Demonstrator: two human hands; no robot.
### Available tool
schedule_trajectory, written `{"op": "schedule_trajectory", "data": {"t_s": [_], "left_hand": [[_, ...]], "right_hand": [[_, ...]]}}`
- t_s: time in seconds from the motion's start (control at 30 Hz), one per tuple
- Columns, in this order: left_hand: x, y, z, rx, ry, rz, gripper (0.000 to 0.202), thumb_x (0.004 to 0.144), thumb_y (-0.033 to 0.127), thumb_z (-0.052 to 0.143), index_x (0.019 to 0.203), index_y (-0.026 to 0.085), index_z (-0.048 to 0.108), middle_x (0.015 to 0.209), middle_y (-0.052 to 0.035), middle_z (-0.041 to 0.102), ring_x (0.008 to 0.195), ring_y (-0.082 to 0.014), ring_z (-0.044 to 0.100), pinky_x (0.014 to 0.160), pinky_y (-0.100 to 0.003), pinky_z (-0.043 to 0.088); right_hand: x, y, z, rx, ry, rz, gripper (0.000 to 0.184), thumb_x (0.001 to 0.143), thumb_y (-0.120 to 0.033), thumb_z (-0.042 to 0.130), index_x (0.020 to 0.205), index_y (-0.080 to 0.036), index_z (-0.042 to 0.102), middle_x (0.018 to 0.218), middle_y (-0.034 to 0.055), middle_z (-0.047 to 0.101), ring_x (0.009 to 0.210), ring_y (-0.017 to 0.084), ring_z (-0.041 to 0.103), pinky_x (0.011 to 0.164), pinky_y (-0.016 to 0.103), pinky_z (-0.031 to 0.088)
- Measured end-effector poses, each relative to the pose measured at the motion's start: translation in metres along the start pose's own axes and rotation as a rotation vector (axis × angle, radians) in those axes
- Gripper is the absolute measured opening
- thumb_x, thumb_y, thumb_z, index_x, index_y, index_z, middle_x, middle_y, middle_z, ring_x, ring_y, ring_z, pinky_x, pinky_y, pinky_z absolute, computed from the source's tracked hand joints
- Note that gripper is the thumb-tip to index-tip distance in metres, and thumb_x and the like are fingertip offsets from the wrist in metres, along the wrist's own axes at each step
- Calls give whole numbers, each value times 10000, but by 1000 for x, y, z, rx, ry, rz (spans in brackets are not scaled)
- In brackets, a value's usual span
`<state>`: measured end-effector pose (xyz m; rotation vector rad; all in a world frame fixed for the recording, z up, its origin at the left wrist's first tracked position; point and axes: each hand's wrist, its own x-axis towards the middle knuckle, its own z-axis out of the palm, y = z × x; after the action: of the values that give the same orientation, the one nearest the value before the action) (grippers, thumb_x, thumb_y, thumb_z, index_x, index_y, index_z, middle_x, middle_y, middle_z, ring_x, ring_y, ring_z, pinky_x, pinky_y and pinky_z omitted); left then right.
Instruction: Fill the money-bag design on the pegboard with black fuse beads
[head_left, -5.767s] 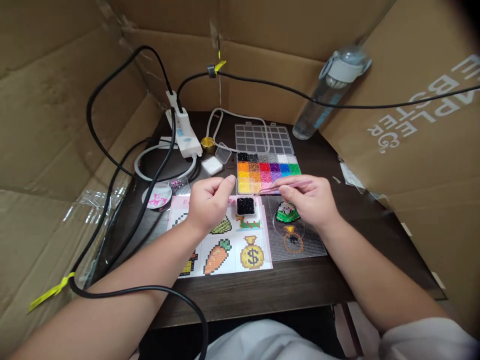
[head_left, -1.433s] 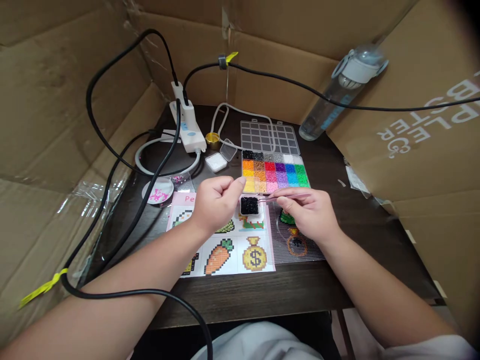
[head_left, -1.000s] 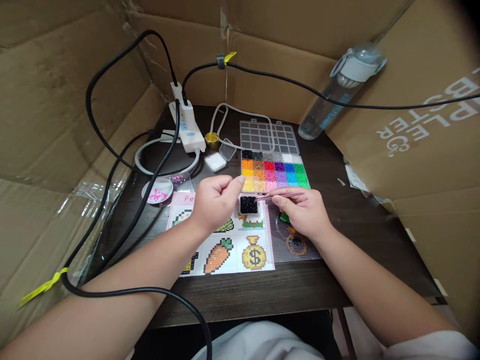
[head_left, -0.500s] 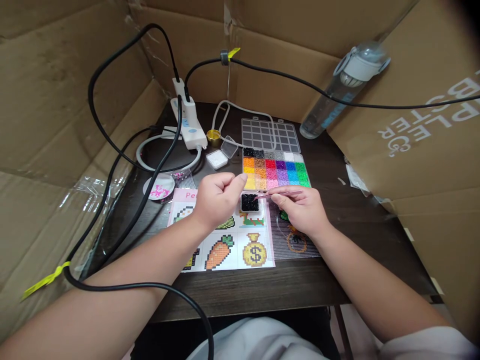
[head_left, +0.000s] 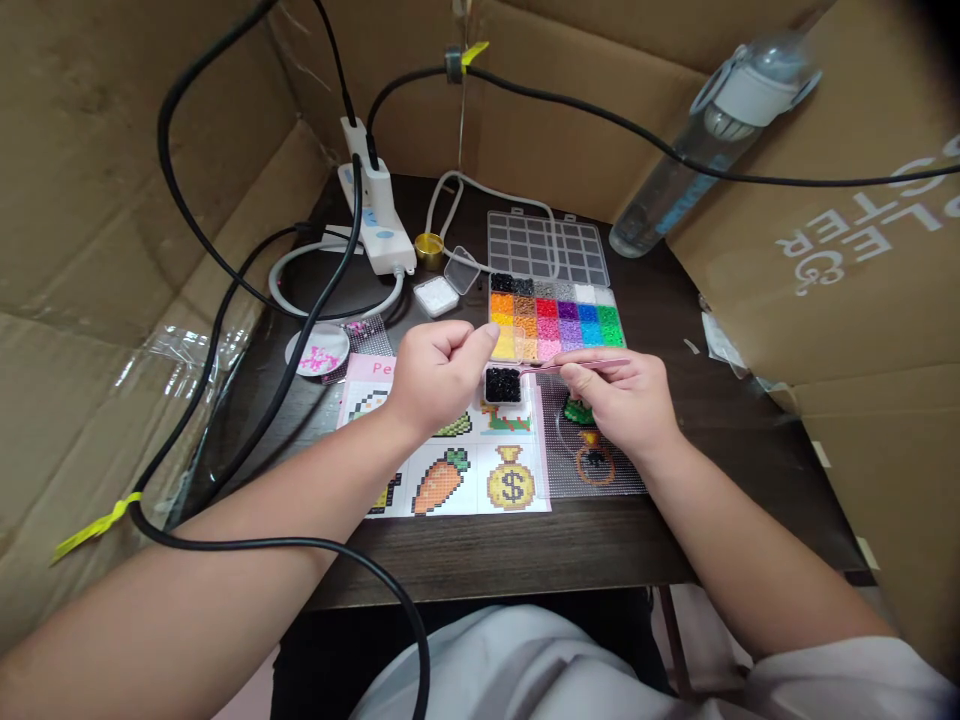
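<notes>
My right hand (head_left: 619, 395) pinches pink tweezers (head_left: 581, 364), whose tips point left over a small clear tub of black beads (head_left: 502, 385). My left hand (head_left: 439, 375) is curled into a loose fist just left of that tub, thumb against forefinger; whether it holds anything I cannot see. Both hands hover over a pattern sheet (head_left: 450, 480) printed with a carrot and a money bag. A clear pegboard (head_left: 596, 465) with a green shape and a brown ring of beads lies under my right hand.
A compartment box of coloured beads (head_left: 555, 322) with its lid open sits behind the hands. A white power strip (head_left: 375, 220), black cables (head_left: 300, 300), a small tub of white beads (head_left: 436, 295), a round dish (head_left: 316, 352) and a leaning water bottle (head_left: 705, 140) stand around. Cardboard walls enclose the dark table (head_left: 525, 560).
The tweezers dipped to the black bead tub and have drawn back slightly to the right. The camera has tilted downward. My left hand has kept its place.
</notes>
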<state>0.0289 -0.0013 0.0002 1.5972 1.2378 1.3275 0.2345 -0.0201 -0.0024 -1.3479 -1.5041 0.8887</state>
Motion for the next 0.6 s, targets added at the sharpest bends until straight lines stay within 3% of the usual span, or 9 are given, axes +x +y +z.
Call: {"op": "schedule_trajectory", "data": {"t_s": [0.17, 0.4, 0.6], "left_hand": [[0, -1, 0, 9, 5, 2, 493, 838, 266, 572, 436, 176, 301, 436, 48, 256, 452, -71, 244, 433, -258, 209], [2, 1, -2, 36, 4, -1, 497, 837, 283, 569, 443, 179, 284, 444, 46, 241, 451, -73, 245, 426, -257, 201], [2, 1, -2, 39, 10, 8, 488, 828, 273, 574, 431, 178, 308, 432, 43, 256, 441, -74, 257, 421, -259, 207]], "right_hand": [[-5, 2, -13, 46, 43, -8, 147, 799, -332, 740, 863, -209, 786, 647, 19, 722, 547, 146, 632, 499, 275, 517], [-16, -2, -38, 144, 57, -41, 134, 775, -335, 775, 845, -222, 790, 786, 56, 776, 642, 185, 688, 600, 325, 572], [-51, 12, -73, 117, 46, 7, 79, 792, -294, 758, 827, -231, 791, 857, 66, 786, 690, 196, 703, 584, 316, 562]]}}
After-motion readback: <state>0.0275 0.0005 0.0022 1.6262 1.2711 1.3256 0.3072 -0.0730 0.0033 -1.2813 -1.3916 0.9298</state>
